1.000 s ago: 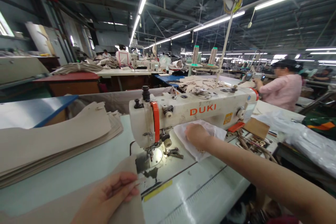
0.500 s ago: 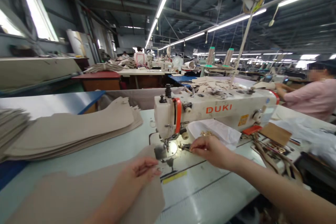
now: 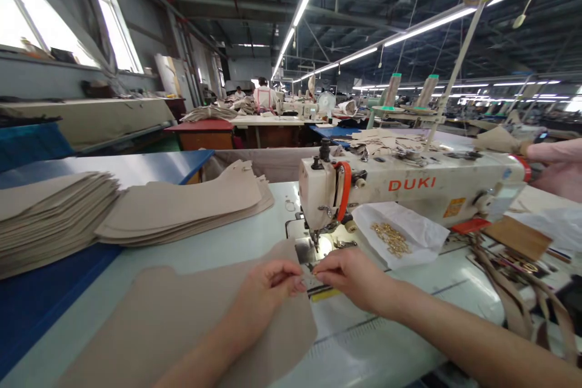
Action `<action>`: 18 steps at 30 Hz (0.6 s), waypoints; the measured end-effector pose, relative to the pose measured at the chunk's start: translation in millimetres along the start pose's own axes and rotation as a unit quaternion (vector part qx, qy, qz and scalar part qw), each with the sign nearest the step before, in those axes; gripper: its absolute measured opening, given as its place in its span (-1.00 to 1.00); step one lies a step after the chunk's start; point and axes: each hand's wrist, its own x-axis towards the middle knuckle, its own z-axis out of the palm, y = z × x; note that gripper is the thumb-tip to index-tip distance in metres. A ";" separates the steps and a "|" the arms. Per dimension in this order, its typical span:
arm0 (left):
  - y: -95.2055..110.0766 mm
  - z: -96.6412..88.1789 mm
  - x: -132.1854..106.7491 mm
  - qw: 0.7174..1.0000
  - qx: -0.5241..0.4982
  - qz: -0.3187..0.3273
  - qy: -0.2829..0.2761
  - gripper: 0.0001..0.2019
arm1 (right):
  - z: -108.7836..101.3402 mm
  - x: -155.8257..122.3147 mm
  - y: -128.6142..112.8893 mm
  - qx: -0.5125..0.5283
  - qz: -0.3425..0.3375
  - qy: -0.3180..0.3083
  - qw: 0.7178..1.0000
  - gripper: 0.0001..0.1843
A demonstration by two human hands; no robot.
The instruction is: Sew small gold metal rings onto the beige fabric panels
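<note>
A beige fabric panel (image 3: pixel 200 309) lies flat on the pale sewing table in front of me. Over its right edge is my left hand (image 3: pixel 273 288), finger and thumb pinched together; what is between them is too small to make out. Close by on the right, my right hand (image 3: pixel 350 273) pinches a tiny gold-coloured piece at its fingertips, just in front of the needle area. The sewing machine (image 3: pixel 411 185) stands behind both hands, its lamp lighting the needle plate. Many more gold-coloured metal pieces (image 3: pixel 390 239) lie on a white sheet or bag (image 3: pixel 427 236) beneath the machine arm.
Stacked beige panels (image 3: pixel 182 209) lie at the left, beside another stack (image 3: pixel 50 212) on a blue-edged table. Fabric straps (image 3: pixel 504 291) and a brown piece (image 3: pixel 518 236) crowd the right side. A co-worker's pink sleeve (image 3: pixel 555 150) shows at far right.
My right hand has come away from beside the white sheet toward my left hand, uncovering the gold pieces. The fingertips of both hands are now close together. The whole view has shifted left.
</note>
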 end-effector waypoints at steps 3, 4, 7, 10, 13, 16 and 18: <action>2.7 -0.8 1.0 1.000 -0.022 -0.013 -0.011 -0.87 | 0.7 2.1 2.8 0.135 0.056 0.002 0.989 -0.88; 3.1 -1.5 1.3 0.999 -0.026 -0.015 -0.012 -0.86 | 0.8 2.8 3.4 0.187 0.077 -0.002 0.979 -0.91; 4.0 -3.9 2.0 0.999 -0.033 -0.014 -0.004 -0.83 | 0.2 3.7 4.0 0.283 0.118 -0.008 0.952 -0.97; 4.8 -4.5 2.2 0.999 -0.034 -0.015 0.009 -0.83 | -0.1 3.7 3.6 0.305 0.130 0.004 0.943 -0.96; 4.1 -2.9 2.2 0.999 -0.034 -0.018 0.011 -0.83 | 2.2 4.3 3.3 0.331 0.138 0.012 0.933 -0.92; 1.8 -1.6 2.8 0.999 -0.041 -0.016 0.001 -0.82 | 6.0 5.8 4.0 0.354 0.138 0.013 0.925 -0.85; 1.0 -1.7 3.5 0.999 -0.043 -0.016 -0.008 -0.81 | 7.5 6.5 5.1 0.358 0.131 0.011 0.924 -0.81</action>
